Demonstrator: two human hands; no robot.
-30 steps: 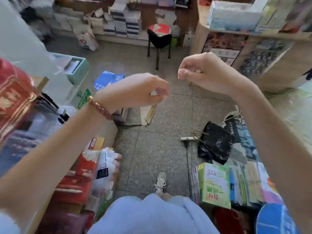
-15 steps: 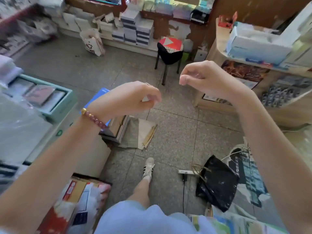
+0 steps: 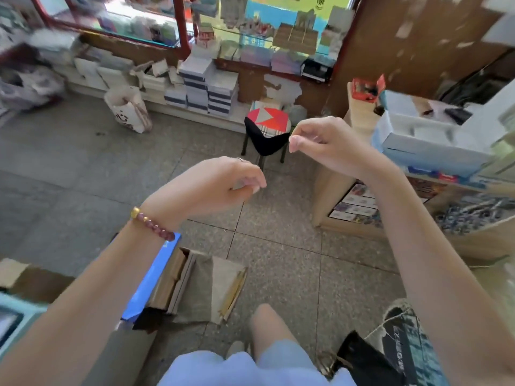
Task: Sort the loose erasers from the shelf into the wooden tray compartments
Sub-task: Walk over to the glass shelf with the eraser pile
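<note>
Both my hands are raised in front of me over the shop floor. My left hand [image 3: 220, 182], with a bead bracelet on the wrist, has its fingers curled down round a small pale piece, probably an eraser [image 3: 237, 187], that barely shows under the fingertips. Higher and to the right, my right hand [image 3: 320, 143] is curled with thumb and forefinger together, and nothing shows between them. The two hands are apart. I see no wooden tray with compartments.
A wooden shelf unit [image 3: 359, 121] with pale blue boxes [image 3: 426, 146] stands at the right. A stool with a red seat [image 3: 266, 126] is ahead, with stacked paper [image 3: 209, 87] behind it. Flat cartons [image 3: 178, 282] and a black bag [image 3: 367, 360] lie on the tiled floor.
The view has swung up and forward as I walk, bringing the stool and the far counter closer. Both hands keep their curled pose, and the right one has drifted further from the left.
</note>
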